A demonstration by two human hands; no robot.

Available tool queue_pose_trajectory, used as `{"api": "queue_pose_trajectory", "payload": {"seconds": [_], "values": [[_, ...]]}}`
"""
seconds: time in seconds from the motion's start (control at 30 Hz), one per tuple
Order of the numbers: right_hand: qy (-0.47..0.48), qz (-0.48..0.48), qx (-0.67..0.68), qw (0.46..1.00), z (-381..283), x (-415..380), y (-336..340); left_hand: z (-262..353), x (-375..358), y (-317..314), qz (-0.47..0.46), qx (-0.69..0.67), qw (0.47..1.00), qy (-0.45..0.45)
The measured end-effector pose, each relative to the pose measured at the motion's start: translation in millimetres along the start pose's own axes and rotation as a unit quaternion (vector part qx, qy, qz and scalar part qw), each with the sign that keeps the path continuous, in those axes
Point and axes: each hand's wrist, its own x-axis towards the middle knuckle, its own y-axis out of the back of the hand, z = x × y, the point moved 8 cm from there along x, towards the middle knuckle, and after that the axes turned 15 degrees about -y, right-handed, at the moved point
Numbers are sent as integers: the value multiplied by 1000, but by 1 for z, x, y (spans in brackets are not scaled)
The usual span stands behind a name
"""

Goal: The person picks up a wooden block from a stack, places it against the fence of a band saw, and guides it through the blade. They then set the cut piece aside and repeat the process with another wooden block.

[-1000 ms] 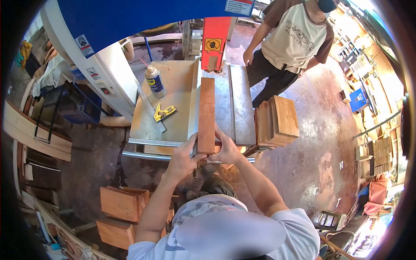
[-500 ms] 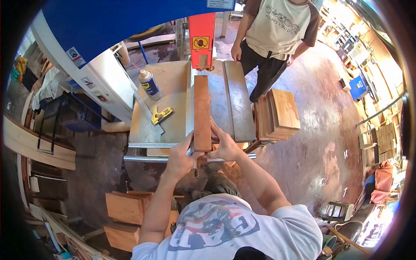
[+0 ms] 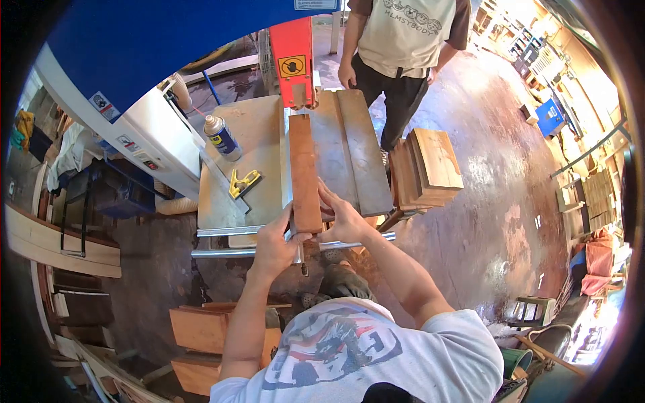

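**Both hands on reddish board at band saw**

The large blue and white band saw (image 3: 134,87) rises ahead and to the left of the hands, its red-orange blade guard (image 3: 292,64) standing straight beyond them. The grey metal saw table (image 3: 269,154) lies directly under and ahead of both hands. A second person in a cream and brown shirt (image 3: 403,40) stands at the far side, well apart from the hands. A stack of pale rectangular wooden blocks (image 3: 426,168) sits to the right of the right hand, off the table edge.

The long narrow reddish-brown wooden board (image 3: 304,171) lies flat on the table, running from the hands to a point just short of the blade guard. The left hand (image 3: 275,242) presses its grip together on the board's near left corner; the right hand (image 3: 342,218) has its grip closed on the near right edge, fingers laid along the side.

Ahead and left of the left hand stand a blue and yellow spray can (image 3: 220,136), upright, and a yellow-handled combination square (image 3: 240,182), lying flat on the table.
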Motion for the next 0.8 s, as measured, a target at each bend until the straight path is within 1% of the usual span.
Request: {"api": "queue_pose_trajectory", "payload": {"seconds": [0.13,0.23,0.33,0.37,0.4,0.43,0.47,0.5,0.53,0.57,0.6,0.67,0.7,0.77,0.8], "values": [[14,8,-10,1000,2,3,1,-10,-1,-3,6,-26,1000,8],[13,8,4,1000,3,5,3,0,3,0,6,13,1000,-11],[37,42,-29,998,-3,3,4,-9,-1,-1,-18,53,998,1],[9,-4,51,999,7,8,-7,-13,-4,-2,-7,34,999,-5],[2,15,40,999,6,6,-4,-12,-4,-3,-51,43,997,49],[-4,34,29,999,5,3,1,-25,-9,-4,-43,53,996,56],[21,51,-18,998,19,14,1,-34,-11,-6,-54,11,996,71],[36,59,-5,998,18,15,5,-47,-13,-6,-39,55,997,34],[51,59,7,997,15,10,5,-45,-11,-9,-42,-4,997,70],[86,86,-40,992,12,10,8,-25,-5,-10,-16,-53,991,119],[122,106,-88,983,8,10,8,-40,-8,-8,-15,-3,998,68],[94,92,-97,987,16,16,6,-23,-3,-8,-17,-8,998,58],[81,80,-101,988,20,18,4,-29,-5,-9,-28,-13,998,62],[95,84,-125,984,19,21,3,-46,-6,-9,-52,-21,996,69],[100,86,-137,982,17,20,4,-43,-3,-11,-58,-24,995,71]]}}
